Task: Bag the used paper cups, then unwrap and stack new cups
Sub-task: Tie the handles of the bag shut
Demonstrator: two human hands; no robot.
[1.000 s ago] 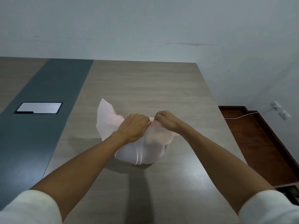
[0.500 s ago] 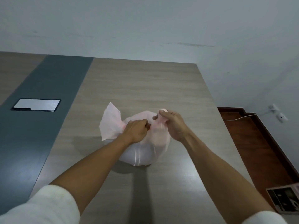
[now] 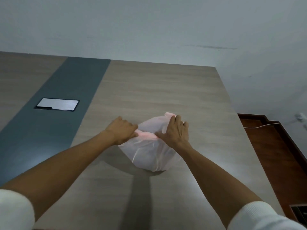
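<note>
A bulging pale pink plastic bag (image 3: 150, 153) sits on the wooden table (image 3: 157, 90). Its contents are hidden by the plastic. My left hand (image 3: 122, 132) grips the bag's top at the left side, fingers closed on the plastic. My right hand (image 3: 176, 131) holds the top at the right, with a bag handle poking up behind its fingers. A stretched strip of the bag runs between my two hands. No loose cups show anywhere.
A dark grey band (image 3: 54, 103) runs down the table, with a silver cable-box lid (image 3: 57, 104) set in it at the left. The table's right edge drops to a reddish-brown floor (image 3: 272, 146) with a white cable (image 3: 260, 126). A pale wall stands behind.
My hands have moved apart, pulling the bag's top tight between them. The loose flap that stood up on the left is now drawn in under my left hand.
</note>
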